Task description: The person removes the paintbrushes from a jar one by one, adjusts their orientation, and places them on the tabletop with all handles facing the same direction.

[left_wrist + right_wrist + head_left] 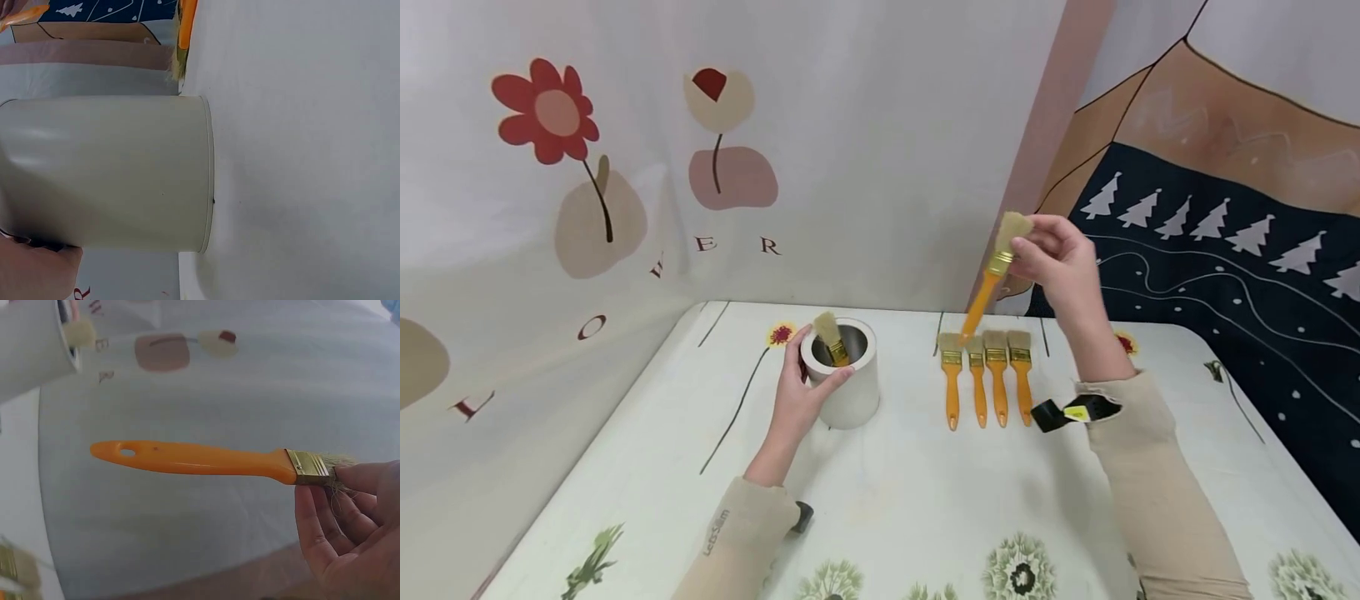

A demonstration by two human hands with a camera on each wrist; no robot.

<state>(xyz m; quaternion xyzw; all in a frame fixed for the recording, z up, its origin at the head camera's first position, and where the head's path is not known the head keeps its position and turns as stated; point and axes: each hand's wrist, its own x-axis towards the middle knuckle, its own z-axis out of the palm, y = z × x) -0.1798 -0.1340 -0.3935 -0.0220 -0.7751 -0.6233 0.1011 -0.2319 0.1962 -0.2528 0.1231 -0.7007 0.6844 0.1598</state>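
Note:
My right hand (1060, 262) pinches a paintbrush (989, 287) by its bristle end, with the orange handle (200, 457) pointing down over the row of brushes. Its brass ferrule (308, 467) shows just beyond the fingertips in the right wrist view. At the left, my left hand (801, 392) grips a whitish cylindrical can (853, 400) near its rim, thumb at the front. The can stands upright on the table and is open at the top. Another paintbrush (829, 332) leans inside it, bristles up; the can hides its handle.
Several orange-handled paintbrushes (998, 375) lie side by side on the table, bristles toward the back. The white flower-print cloth (895, 500) covers the table. Behind it hangs a printed curtain (865, 150), and at the right a dark cloth (1210, 283) with white trees.

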